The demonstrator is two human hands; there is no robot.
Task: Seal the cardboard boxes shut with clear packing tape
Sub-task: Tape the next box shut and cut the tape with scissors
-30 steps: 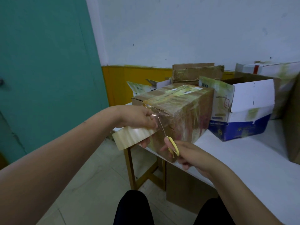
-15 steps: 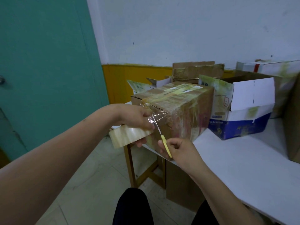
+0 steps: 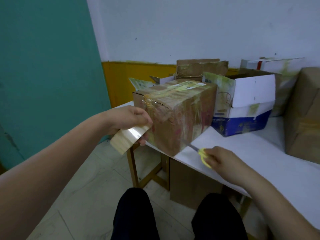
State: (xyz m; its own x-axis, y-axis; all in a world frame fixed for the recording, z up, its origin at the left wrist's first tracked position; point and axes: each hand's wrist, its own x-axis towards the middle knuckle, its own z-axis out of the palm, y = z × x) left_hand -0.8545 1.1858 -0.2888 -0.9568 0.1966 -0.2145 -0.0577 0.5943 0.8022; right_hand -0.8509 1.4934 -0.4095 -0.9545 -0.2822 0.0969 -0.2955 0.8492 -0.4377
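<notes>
our left hand (image 3: 129,118) curls round the tape roll (image 3: 129,138), held just off the brown box (image 3: 174,116) at the table (image 3: 259,158) corner, ready for another strip. our right hand (image 3: 223,159) grips the yellow scissors (image 3: 201,154) low on the table, blades shut as far as we can tell, probably parking them.

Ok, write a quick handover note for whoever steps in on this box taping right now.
Left hand grips the tape roll, off the table's corner beside the brown box.
Right hand holds the yellow scissors low on the table.
Done: tape lies over the brown box's near corner, no strand to the roll.
Left: check its other seams; the white and blue box is open.
</notes>
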